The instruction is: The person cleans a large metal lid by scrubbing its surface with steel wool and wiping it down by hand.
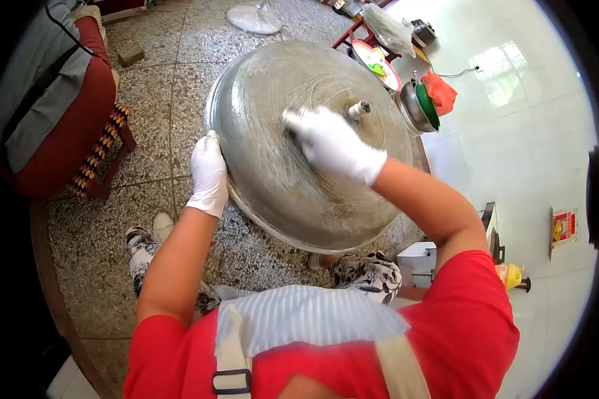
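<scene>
Metal lid: [266,179] tilted in front of the person, toward 12 o'clock.
Left hand: [209,174] gloved, grasping the lid's rim at 8 o'clock.
Right hand: [333,143] gloved, blurred near the lid's middle; cannot tell whether it is clenched on something.
Knob: [359,109] just beyond that hand, toward 2 o'clock.
Tray: [393,78] past the rim, 1 o'clock.

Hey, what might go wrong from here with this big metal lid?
The lid might tip or slide: your left hand is against its rim, and what supports it is hidden. Your right hand, blurred, might knock the protruding knob close by. If the lid shifts outward, it might bump the steel bowl near its edge.
</scene>
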Available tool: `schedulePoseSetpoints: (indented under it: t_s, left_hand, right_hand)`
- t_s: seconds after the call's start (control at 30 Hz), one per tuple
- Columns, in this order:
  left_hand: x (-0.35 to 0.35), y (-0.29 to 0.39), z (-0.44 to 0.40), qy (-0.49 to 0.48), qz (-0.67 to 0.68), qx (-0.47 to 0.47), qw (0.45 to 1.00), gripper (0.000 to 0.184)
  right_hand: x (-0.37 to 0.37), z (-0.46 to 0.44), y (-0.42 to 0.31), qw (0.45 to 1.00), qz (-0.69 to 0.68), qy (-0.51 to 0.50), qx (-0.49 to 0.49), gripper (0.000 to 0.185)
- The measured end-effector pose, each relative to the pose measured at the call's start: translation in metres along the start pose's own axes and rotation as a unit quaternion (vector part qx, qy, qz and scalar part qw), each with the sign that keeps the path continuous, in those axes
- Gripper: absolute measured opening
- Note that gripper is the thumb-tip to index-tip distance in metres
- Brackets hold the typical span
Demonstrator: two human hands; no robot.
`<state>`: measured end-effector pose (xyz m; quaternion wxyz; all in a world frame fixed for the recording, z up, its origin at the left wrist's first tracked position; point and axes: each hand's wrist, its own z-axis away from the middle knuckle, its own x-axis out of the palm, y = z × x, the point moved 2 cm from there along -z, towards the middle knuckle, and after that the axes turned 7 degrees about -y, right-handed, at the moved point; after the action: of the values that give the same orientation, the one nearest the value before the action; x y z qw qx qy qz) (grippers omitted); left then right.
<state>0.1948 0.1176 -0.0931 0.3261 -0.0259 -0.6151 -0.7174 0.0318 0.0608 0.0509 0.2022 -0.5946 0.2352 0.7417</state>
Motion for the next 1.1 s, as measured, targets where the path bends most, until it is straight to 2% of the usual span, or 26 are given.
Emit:
schedulePoseSetpoints:
  t_s: [0.03, 0.1, 0.17, 0.23, 0.3, 0.33, 0.4, 0.43, 0.5, 0.57, 0.6, 0.67, 0.73, 0.87, 0.9, 0.97, 1.03, 1.1]
  left_hand:
    - [-0.001, -0.003, -0.001, 0.0, -0.002, 0.0, 1.0, 0.033]
    - [-0.002, -0.011, -0.005, 0.0, 0.014, 0.0, 1.0, 0.034]
    - [-0.004, -0.016, -0.011, 0.001, 0.013, 0.005, 1.0, 0.034]
    - [-0.004, -0.019, -0.011, -0.001, 0.008, 0.007, 1.0, 0.033]
    - [-0.002, -0.019, -0.013, 0.002, 0.056, 0.019, 0.998, 0.034]
    - [-0.001, -0.018, -0.012, 0.003, 0.056, 0.02, 0.998, 0.034]
    - [0.0, -0.012, -0.01, 0.013, 0.014, 0.011, 1.0, 0.034]
    - [0.0, -0.012, -0.009, 0.014, 0.019, 0.008, 1.0, 0.034]
    - [0.0, -0.011, -0.008, -0.01, 0.057, 0.001, 0.998, 0.033]
    - [0.002, -0.007, -0.007, 0.002, 0.044, -0.001, 0.999, 0.033]
    - [0.003, -0.004, -0.006, -0.005, 0.041, -0.005, 0.999, 0.033]
    - [0.001, -0.007, -0.002, -0.012, 0.035, -0.015, 0.999, 0.034]
    - [0.0, -0.011, -0.006, -0.01, 0.039, -0.011, 0.999, 0.035]
    - [0.0, -0.014, -0.011, 0.005, 0.045, 0.018, 0.999, 0.035]
    - [-0.002, -0.014, -0.013, 0.003, 0.031, 0.025, 0.999, 0.035]
    - [-0.001, -0.014, -0.012, -0.005, 0.017, 0.026, 1.0, 0.035]
    - [0.0, -0.009, -0.01, 0.007, 0.01, 0.013, 1.0, 0.035]
    - [0.002, -0.01, -0.008, 0.004, 0.032, 0.005, 0.999, 0.035]
  right_hand:
    - [0.001, 0.016, -0.019, 1.0, 0.003, -0.004, -0.023, 0.051]
    - [0.0, 0.02, -0.02, 0.997, -0.017, 0.058, -0.051, 0.035]
    - [0.003, -0.01, 0.024, 0.998, -0.039, 0.031, -0.032, 0.041]
    - [0.01, -0.047, 0.081, 0.992, -0.009, 0.017, 0.122, 0.036]
    - [0.017, -0.069, 0.125, 0.976, -0.004, 0.08, 0.204, 0.023]
    - [0.018, -0.068, 0.12, 0.976, -0.004, 0.08, 0.202, 0.023]
    - [0.022, -0.058, 0.097, 0.979, 0.074, 0.036, 0.189, 0.028]
    - [0.023, -0.037, 0.073, 0.991, 0.046, 0.064, 0.111, 0.035]
    - [0.021, 0.02, 0.015, 0.994, -0.02, 0.101, 0.04, 0.046]
    - [0.013, 0.068, -0.027, 0.996, -0.048, 0.069, -0.013, 0.049]
    - [0.01, 0.081, -0.037, 0.998, -0.051, 0.027, -0.002, 0.048]
    - [0.01, 0.074, -0.026, 0.998, -0.049, 0.037, -0.019, 0.049]
    - [0.018, 0.042, 0.015, 0.993, -0.017, 0.101, -0.056, 0.044]
    - [0.031, -0.055, 0.124, 0.983, -0.052, 0.128, 0.124, 0.028]
    - [0.019, -0.063, 0.117, 0.974, -0.05, 0.053, 0.216, 0.032]
    - [0.025, -0.05, 0.096, 0.982, 0.025, 0.09, 0.166, 0.037]
    - [0.033, -0.007, 0.053, 0.994, -0.009, 0.094, 0.054, 0.043]
    - [0.018, 0.052, -0.01, 0.992, -0.039, 0.118, -0.012, 0.047]
